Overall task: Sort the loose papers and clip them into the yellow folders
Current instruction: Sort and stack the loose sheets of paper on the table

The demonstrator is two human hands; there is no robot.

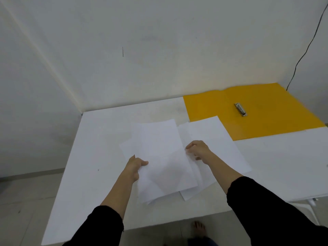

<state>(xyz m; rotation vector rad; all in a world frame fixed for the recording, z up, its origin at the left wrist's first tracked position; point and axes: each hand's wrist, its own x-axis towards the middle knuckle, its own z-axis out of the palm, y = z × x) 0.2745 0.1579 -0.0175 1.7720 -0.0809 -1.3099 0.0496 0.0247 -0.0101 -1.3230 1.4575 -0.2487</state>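
Loose papers (159, 157) sit mid-table, a messy fanned stack of plain white sheets, corners sticking out at different angles. We see no print on them. The top sheets are raised a bit off the pile at the left side. One lower sheet runs out to the right and its far corner overlaps the near edge of the yellow folder (266, 121).

Left hand (135, 164): arm reaches in from bottom left, black sleeve (99, 228) pushed up the forearm. Its thumb lies on top of the sheets with the fingers under them, gripping the left edge of the top sheets.

Right hand (197, 150): arm comes in from bottom right, also in a black sleeve. The fingers are curled at the right edge of the top sheets, and we read it as pinching that edge, knuckles up.

The folder lies open and flat at the far right of the white table (97, 157), against the wall. A metal clip (240, 109) is fixed near its middle with nothing under it.

A dark cable (301, 57) hangs down the wall to the folder's far corner. We note a bare foot (199, 228) on the floor below the table's near edge.
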